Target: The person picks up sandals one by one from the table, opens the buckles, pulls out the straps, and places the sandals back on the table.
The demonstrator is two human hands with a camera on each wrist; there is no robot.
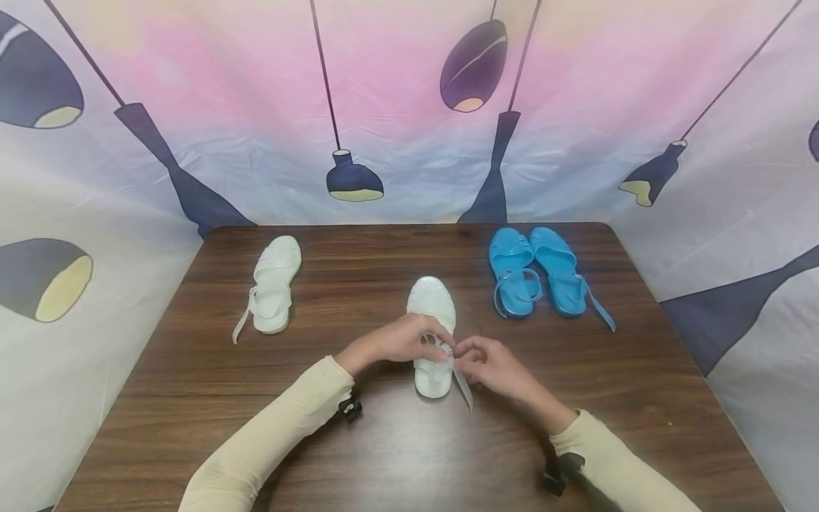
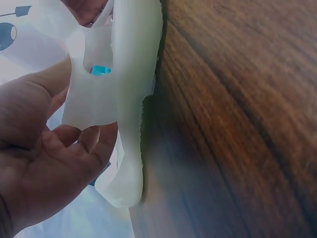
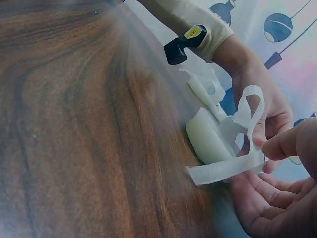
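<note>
No text can be read with certainty. The right wrist view shows a small yellow label (image 3: 193, 32) on the black device (image 3: 175, 52) at the left sleeve (image 3: 217, 43) — its dark marks are too small and blurred to make out.

In the head view, the left fingers (image 1: 438, 327) hide the middle of the white sandal (image 1: 431, 297); where its strap (image 1: 463, 387) meets the right fingers (image 1: 472, 346), detail is too small to tell. Both sleeves (image 1: 269, 434) and the surface (image 1: 409, 455) run off the bottom edge. The left wrist view's top edge cuts the sandal.
</note>
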